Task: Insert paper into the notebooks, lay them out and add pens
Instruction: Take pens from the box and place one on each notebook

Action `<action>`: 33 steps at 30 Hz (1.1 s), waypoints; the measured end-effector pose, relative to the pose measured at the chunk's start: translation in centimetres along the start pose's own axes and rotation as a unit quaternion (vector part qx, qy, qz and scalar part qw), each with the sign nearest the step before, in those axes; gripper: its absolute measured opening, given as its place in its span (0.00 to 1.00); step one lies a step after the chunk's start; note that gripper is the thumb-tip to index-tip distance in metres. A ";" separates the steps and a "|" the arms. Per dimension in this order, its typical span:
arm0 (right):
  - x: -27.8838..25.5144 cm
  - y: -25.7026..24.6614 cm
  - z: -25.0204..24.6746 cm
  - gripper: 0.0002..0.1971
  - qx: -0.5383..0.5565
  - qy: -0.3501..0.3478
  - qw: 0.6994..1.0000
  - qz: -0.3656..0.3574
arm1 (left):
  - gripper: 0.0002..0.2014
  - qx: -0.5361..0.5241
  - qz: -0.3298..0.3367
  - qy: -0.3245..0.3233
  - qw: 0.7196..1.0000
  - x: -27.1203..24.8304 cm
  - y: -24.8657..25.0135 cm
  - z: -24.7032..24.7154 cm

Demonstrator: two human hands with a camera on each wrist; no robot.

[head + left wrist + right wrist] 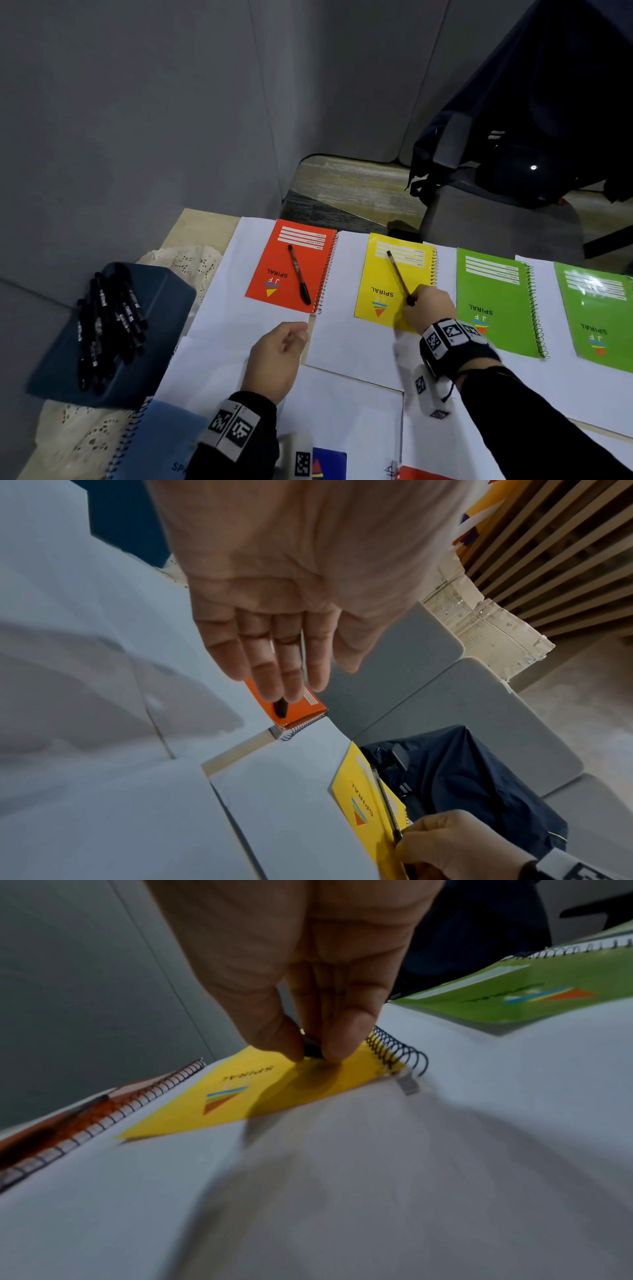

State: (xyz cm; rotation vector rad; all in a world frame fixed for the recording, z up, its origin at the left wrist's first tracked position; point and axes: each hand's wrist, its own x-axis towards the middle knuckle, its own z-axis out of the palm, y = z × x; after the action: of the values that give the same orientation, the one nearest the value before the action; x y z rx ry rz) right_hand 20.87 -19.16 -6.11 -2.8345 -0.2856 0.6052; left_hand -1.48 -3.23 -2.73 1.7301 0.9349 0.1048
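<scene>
The right hand (430, 310) pinches the near end of a pen (399, 277) between thumb and fingers (346, 1031); the pen lies on the yellow notebook (380, 284). The left hand (277, 359) hangs relaxed, fingers (270, 669) straight, holding nothing, just before the orange notebook (274, 267).

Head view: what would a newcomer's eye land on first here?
The row of bright spiral notebooks on white paper: an orange notebook with a black pen on it, then a yellow notebook, then two green notebooks. The right hand pinches a second pen over the yellow cover. At left, spare pens lie heaped on a dark blue tray.
</scene>
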 end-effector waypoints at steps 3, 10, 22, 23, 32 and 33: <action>0.0 -0.1 0.3 0.05 -0.021 0.009 1.000 -0.008 | 0.10 0.006 -0.003 0.002 1.000 0.0 -0.5 -0.3; -1.1 -0.3 0.2 0.11 -0.015 0.013 1.000 -0.020 | 0.09 -0.028 0.001 0.037 0.999 -1.2 -0.3 -2.8; -8.6 -3.6 3.8 0.18 -0.006 -0.007 0.994 -0.109 | 0.07 -0.002 0.048 0.370 0.928 -3.7 -3.3 -14.4; -9.1 -4.1 4.3 0.17 -0.010 -0.017 0.993 -0.115 | 0.06 0.013 0.042 0.399 0.916 -4.0 -4.0 -15.5; -12.5 -5.7 6.9 0.10 -0.062 -0.064 0.984 -0.152 | 0.06 0.091 -0.064 0.416 0.902 -3.4 -10.4 -21.1; -12.7 -5.7 7.0 0.10 -0.064 -0.065 0.985 -0.149 | 0.06 0.090 -0.067 0.409 0.906 -3.3 -10.5 -21.1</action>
State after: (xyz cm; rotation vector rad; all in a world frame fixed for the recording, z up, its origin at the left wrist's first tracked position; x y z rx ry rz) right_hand 5.77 -15.41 -6.08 -2.7934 -0.7822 0.7280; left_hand -19.91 11.84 -2.31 1.7935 1.7124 0.7172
